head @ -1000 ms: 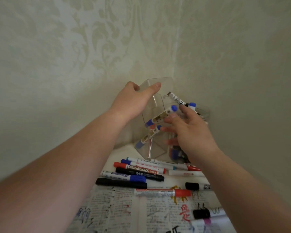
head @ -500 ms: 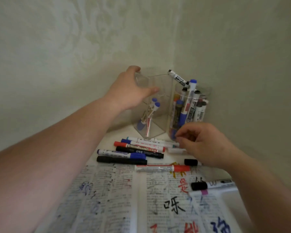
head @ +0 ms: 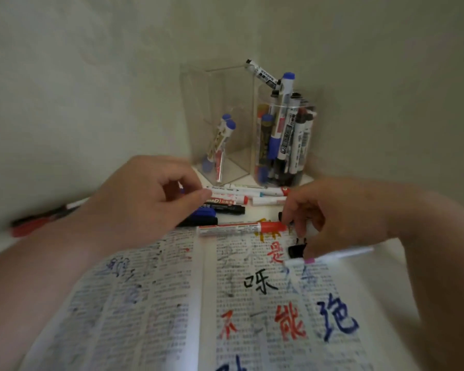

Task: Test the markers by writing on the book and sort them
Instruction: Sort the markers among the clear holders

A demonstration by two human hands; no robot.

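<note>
Many markers (head: 285,135) sit sorted in pots (head: 239,103), several lie untested by the book (head: 252,303); your right fingers (head: 301,228) pinch a black marker (head: 281,216), while your left fingers' (head: 198,195) grasp is unclear.

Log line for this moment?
left hand: over loose markers, grip unclear | right hand: pinching black-capped marker | book: open

Two pale walls meet in a corner. The left wall (head: 78,76) seems to carry a faint pattern (too blurred to be sure), and the right wall (head: 386,76) looks plain. Below lies a white surface (head: 263,211). The light is dim and soft.
</note>
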